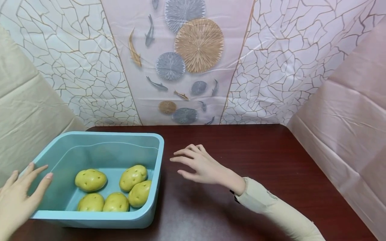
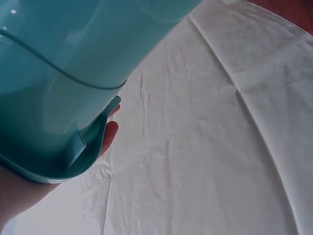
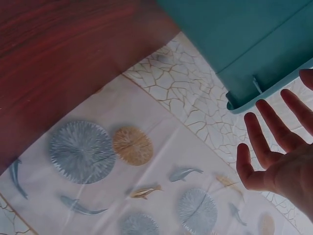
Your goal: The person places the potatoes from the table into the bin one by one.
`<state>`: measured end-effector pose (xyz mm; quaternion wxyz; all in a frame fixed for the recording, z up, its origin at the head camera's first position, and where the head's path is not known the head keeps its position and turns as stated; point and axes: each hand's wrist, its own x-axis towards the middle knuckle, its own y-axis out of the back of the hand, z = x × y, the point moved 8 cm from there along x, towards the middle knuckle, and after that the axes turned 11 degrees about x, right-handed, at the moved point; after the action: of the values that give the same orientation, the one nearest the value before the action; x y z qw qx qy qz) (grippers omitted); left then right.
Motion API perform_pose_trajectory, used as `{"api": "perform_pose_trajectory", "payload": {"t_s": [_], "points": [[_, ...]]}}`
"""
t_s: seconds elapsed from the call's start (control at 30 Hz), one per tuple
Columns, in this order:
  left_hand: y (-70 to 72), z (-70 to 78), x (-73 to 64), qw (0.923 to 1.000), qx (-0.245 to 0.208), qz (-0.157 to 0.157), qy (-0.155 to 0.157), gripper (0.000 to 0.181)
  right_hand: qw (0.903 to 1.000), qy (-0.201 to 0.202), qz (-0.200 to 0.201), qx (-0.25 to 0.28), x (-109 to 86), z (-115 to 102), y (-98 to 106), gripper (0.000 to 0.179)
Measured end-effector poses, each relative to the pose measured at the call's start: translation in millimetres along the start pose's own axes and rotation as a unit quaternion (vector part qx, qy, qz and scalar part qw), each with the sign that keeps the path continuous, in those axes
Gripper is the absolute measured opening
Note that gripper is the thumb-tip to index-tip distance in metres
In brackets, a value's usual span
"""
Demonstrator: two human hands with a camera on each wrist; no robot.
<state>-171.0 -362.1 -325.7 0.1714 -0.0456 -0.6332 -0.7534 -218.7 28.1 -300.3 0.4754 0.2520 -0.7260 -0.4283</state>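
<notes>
A light blue plastic bin [image 1: 99, 216] stands on the left of the table with several yellow potatoes inside, among them one potato [image 1: 91, 180] at the left and another potato [image 1: 132, 178] at the back right. Over the bin's left rim lies my left hand [image 1: 19, 195], its fingers extended and slightly spread; whether they press on the rim is hard to tell. In the left wrist view, part of that hand [image 2: 108, 139] shows beyond the bin's edge. My right hand [image 1: 200, 165] hovers right of the bin, fingers loosely bent, holding nothing. The right wrist view shows its spread fingers [image 3: 271, 125].
The dark red wooden table [image 1: 241, 147] extends right of the bin. Behind it hangs a patterned cloth [image 1: 199, 47] with fish and round motifs. Plain beige cloth [image 1: 340, 134] walls the right side, and similar cloth [image 1: 27, 87] the left.
</notes>
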Motion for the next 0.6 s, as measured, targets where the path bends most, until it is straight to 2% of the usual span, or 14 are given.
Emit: {"api": "perform_pose_trajectory", "payload": {"t_s": [0.2, 0.47, 0.6], "points": [[0.2, 1.3, -1.1, 0.9997, -0.01, -0.012, -0.019, 0.055, 1.0, -0.004, -0.002, -0.004, -9.7, 3, 0, 0.036], [-1.0, 3.2, -0.5, 0.9992, -0.02, -0.028, -0.021, 0.054, 0.9999, -0.008, 0.001, -0.013, -21.9, 4, 5, 0.036], [0.5, 4.7, -0.2, 0.9992, -0.026, -0.019, -0.021, 0.053, 0.9998, -0.014, 0.001, -0.016, -28.9, 7, 7, 0.037]]}}
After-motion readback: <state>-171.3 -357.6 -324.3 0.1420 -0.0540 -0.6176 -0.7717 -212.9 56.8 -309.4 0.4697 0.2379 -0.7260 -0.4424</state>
